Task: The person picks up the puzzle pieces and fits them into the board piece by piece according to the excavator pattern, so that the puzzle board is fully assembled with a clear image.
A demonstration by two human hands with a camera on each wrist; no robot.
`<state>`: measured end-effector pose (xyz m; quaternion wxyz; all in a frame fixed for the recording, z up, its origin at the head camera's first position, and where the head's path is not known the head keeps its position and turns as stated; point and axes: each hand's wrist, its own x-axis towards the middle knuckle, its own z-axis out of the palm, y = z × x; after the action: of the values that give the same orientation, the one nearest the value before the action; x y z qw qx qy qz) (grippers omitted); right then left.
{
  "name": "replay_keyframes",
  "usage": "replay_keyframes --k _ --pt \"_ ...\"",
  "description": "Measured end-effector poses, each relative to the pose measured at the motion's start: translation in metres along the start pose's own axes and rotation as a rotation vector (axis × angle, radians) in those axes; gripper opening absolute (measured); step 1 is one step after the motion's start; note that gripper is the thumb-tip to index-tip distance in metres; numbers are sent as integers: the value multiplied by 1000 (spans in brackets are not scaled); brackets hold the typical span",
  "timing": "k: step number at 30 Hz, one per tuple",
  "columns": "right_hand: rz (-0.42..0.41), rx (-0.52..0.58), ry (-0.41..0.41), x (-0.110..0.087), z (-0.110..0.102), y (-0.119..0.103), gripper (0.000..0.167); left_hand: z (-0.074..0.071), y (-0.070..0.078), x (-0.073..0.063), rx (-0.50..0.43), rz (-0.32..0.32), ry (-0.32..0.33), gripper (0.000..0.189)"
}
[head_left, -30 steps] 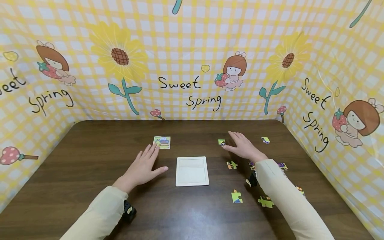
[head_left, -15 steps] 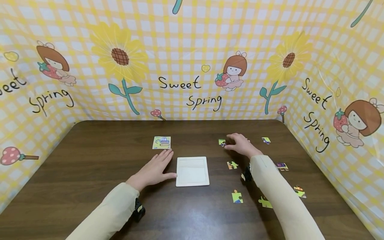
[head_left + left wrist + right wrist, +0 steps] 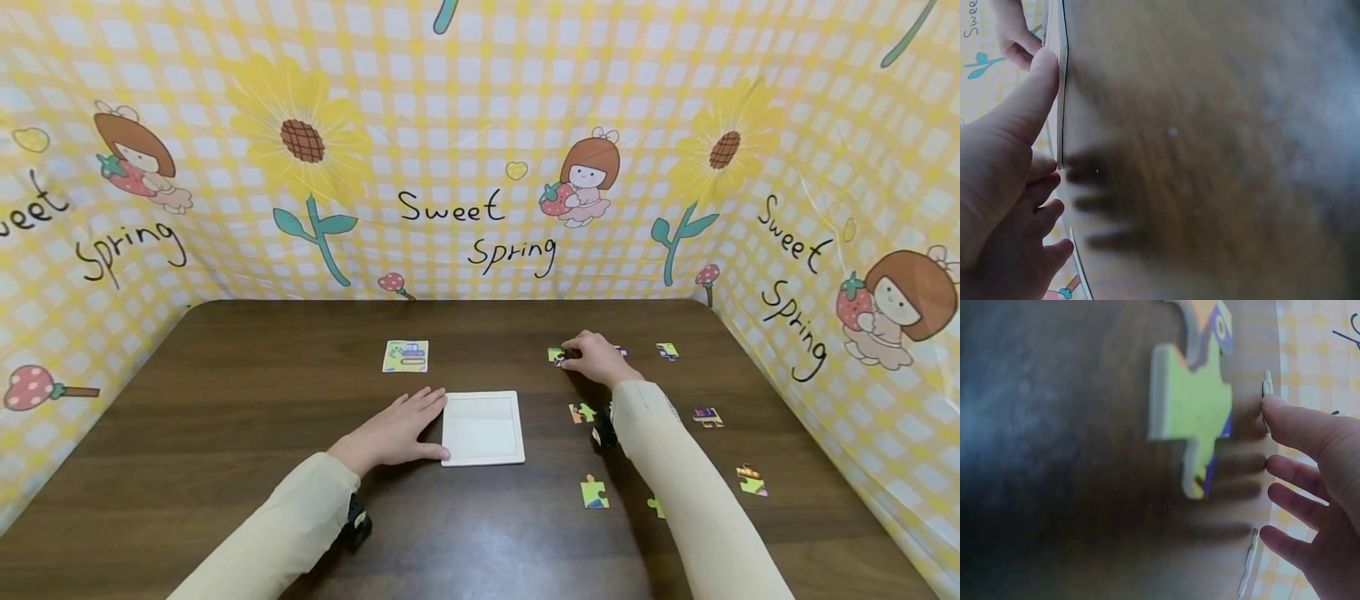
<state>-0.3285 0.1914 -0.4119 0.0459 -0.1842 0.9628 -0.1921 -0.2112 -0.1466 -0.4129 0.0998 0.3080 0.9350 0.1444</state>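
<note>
the right hand (image 3: 596, 357) is relaxed, its thumb and fingers apart, at the right edge of a green puzzle piece (image 3: 555, 356); whether it touches that piece i cannot tell. the left hand (image 3: 396, 429) lies open, fingers straight, its thumb and fingertips at the left edge of a white square board (image 3: 483, 429). closer to the person than the right hand, just left of its wrist, sits a green-and-orange piece (image 3: 581, 412); below that is a tabbed piece (image 3: 595, 492). a small piece (image 3: 667, 351) lies to the right hand's right, and a purple one (image 3: 708, 417) lies right of its sleeve. beyond the left hand's fingertips a picture card (image 3: 406, 356) rests on the dark wooden counter (image 3: 225, 467), backed by yellow checked cloth (image 3: 450, 100).
</note>
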Motion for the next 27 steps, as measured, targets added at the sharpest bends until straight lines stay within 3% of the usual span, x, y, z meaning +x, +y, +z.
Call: replay_keyframes --k 16,27 --pt "8 -15 44 1 1 -4 28 0 4 1 9 -13 -18 83" --pt "-56 -8 62 -3 2 -18 27 1 4 1 23 -15 -15 83"
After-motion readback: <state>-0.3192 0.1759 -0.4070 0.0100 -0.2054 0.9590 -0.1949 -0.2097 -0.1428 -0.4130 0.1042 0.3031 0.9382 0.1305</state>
